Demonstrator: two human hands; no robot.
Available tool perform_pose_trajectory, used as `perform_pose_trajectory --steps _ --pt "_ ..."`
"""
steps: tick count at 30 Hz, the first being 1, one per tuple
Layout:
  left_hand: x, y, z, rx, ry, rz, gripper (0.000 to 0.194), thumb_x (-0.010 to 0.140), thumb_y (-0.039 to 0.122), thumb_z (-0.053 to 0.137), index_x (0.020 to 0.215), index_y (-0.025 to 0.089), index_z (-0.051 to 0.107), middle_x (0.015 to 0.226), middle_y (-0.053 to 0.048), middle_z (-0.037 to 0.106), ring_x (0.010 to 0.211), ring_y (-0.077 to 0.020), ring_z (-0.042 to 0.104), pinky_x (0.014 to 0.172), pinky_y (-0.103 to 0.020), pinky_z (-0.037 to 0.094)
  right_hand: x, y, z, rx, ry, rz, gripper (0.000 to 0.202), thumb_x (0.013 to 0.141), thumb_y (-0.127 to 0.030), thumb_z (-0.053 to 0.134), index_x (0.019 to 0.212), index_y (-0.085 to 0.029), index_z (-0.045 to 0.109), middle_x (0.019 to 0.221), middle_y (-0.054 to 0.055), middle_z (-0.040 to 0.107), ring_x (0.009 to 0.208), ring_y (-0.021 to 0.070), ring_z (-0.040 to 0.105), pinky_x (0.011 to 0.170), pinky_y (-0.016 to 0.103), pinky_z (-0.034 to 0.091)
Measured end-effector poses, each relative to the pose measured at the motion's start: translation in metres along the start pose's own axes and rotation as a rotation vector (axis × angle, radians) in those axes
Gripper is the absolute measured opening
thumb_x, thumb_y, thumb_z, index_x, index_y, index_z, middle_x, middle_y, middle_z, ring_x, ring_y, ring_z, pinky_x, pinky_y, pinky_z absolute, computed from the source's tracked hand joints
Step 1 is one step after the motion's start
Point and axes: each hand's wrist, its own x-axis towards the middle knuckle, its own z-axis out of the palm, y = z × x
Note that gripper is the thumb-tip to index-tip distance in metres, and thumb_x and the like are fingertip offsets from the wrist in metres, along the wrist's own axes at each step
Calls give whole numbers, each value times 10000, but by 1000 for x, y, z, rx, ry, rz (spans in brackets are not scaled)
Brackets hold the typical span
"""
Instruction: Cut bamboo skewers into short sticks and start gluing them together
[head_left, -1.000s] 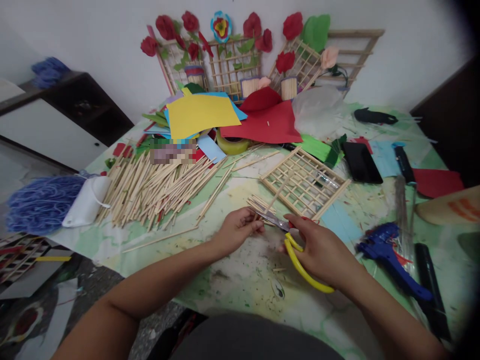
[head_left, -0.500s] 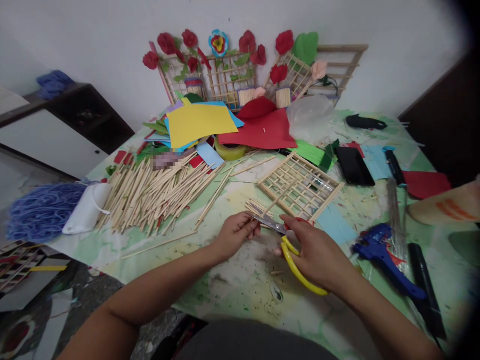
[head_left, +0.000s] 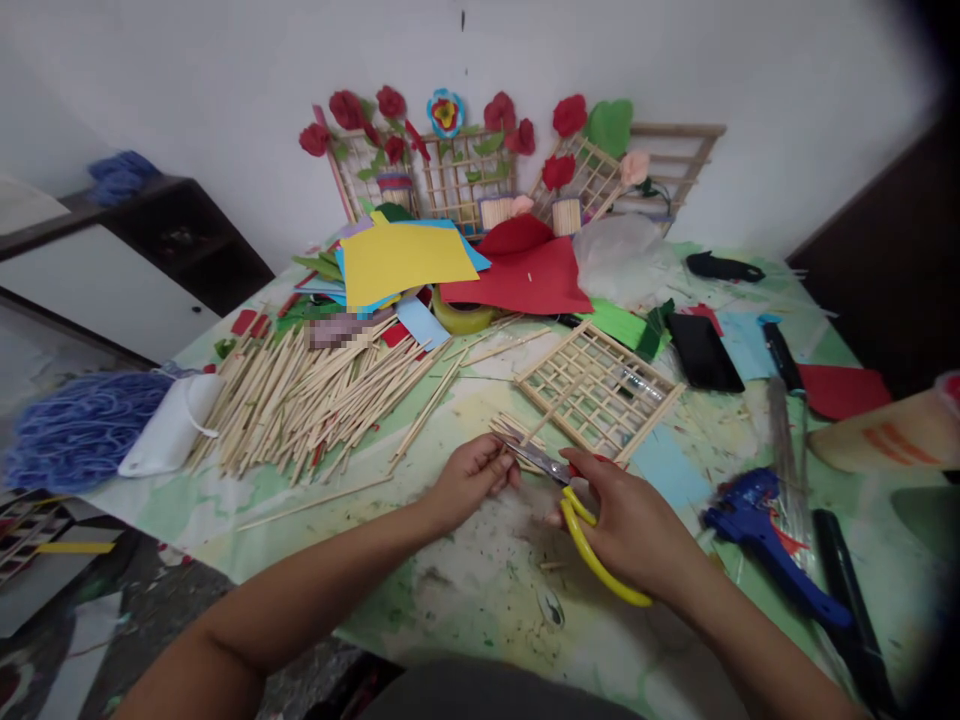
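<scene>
My right hand (head_left: 626,510) is wrapped around scissors (head_left: 581,530) with yellow handles and metal blades pointing left. The blades reach the fingertips of my left hand (head_left: 474,480). Pinched in those fingers is what looks like a short thin wooden stick (head_left: 504,456), mostly hidden by the fingers. Just beyond the blades, short cut sticks (head_left: 517,428) lie in a small heap beside a square lattice of wooden sticks (head_left: 600,388). Further left spreads a large pile of long wooden sticks (head_left: 315,400).
Right of my hand lie a blue glue gun (head_left: 776,545), a black phone (head_left: 705,350) and a tilted bottle (head_left: 892,430). Yellow paper (head_left: 409,262) and red sheets (head_left: 517,275) sit at the back, before lattices with paper flowers (head_left: 469,170). Blue yarn (head_left: 82,430) is at the left edge.
The view has tilted slightly, so the scene sits a little lower. Both hands and the scissors stay in nearly the same place over the table.
</scene>
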Motion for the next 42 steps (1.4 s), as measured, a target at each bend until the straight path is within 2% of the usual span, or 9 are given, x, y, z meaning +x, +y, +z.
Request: perform_pose_trajectory --steps 7,13,16,19,23,27,31,36,42 --pt "9 9 -11 -243 218 -57 364 748 448 631 922 132 582 494 78 378 406 -31 227 407 -167 146 5 25 -15 -220 181 -34 675 773 -413 541 1364 -135 371 1104 157 586 1026 289 554 839 403 443" --pt "9 13 -16 -178 174 -16 385 749 464 607 896 108 609 474 79 362 393 -37 227 406 -182 151 19 67 -27 -385 316 -39 599 739 -406 581 1251 -109 484 1068 159 587 1040 315 524 860 442 422" --pt "5 14 -16 56 128 91 350 789 452 562 831 111 626 484 59 390 436 -60 314 445 -189 233 14 54 -31 -430 491 -71 496 746 -415 583 1149 -128 546 1061 155 566 1032 313 506 867 451 412" --pt "0 16 -15 467 76 283 296 846 382 498 790 134 649 595 -7 553 563 -110 487 550 -217 348 6 18 -24 -433 731 -139 393 815 -363 528 1126 -124 550 1053 165 558 1022 298 493 877 438 396" --pt "-8 15 -13 864 48 477 259 877 290 437 956 178 657 885 -77 689 821 -180 621 737 -270 432 7 -24 -4 -475 500 -359 237 880 -243 453 1061 -177 592 1014 123 618 999 261 516 868 397 362" --pt "-12 10 -11 1071 30 550 278 876 246 412 1009 179 647 909 -93 697 846 -197 638 748 -299 457 16 -35 9 -501 270 -281 193 866 -146 444 830 -175 631 739 73 622 765 216 558 668 312 346" --pt "-12 8 -9 1088 76 535 255 872 234 419 957 182 653 908 -100 694 849 -202 636 757 -303 457 16 -37 14 -465 265 -202 199 837 -91 443 804 -163 625 718 76 627 711 202 574 596 286 301" --pt "-6 10 -5 862 177 448 248 888 298 426 907 169 637 887 -88 670 822 -186 592 769 -296 425 17 -43 20 -333 285 -109 220 822 -45 406 815 -153 598 758 92 638 719 192 585 588 270 295" --pt "1 9 0 191 123 272 295 860 404 477 747 143 555 640 12 519 601 -111 474 595 -221 387 21 -45 22 -19 258 -94 208 863 -124 381 778 -172 564 740 44 638 691 145 576 610 230 340"
